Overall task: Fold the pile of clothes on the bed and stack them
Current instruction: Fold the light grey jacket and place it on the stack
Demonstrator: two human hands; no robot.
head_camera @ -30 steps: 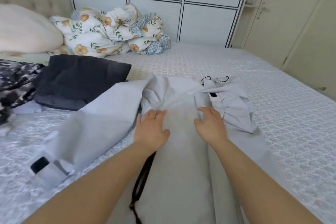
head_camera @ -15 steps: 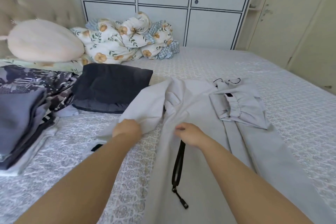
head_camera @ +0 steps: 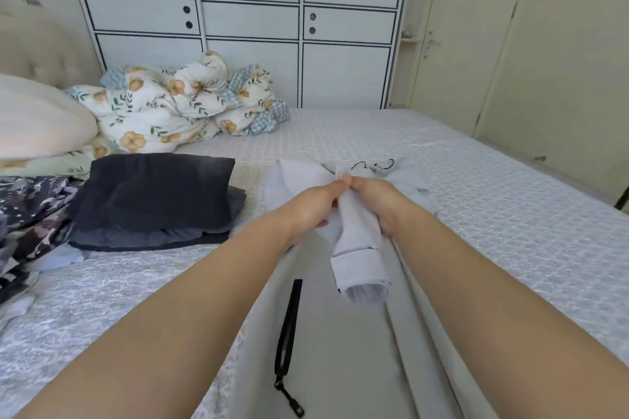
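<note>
A: Head view: both hands, left hand [head_camera: 315, 206] and right hand [head_camera: 377, 202], now pinch the pale grey fabric jacket's sleeve [head_camera: 357, 248], brought across its body mid-bed.

B: So folding has begun; stacking waits.

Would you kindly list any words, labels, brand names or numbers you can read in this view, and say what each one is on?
None can be read.
The zipper pull on the light grey garment carries a small mark, too small to read.
The patterned dark clothes show only a print, no letters.
The cabinet doors bear only round holes.
</note>
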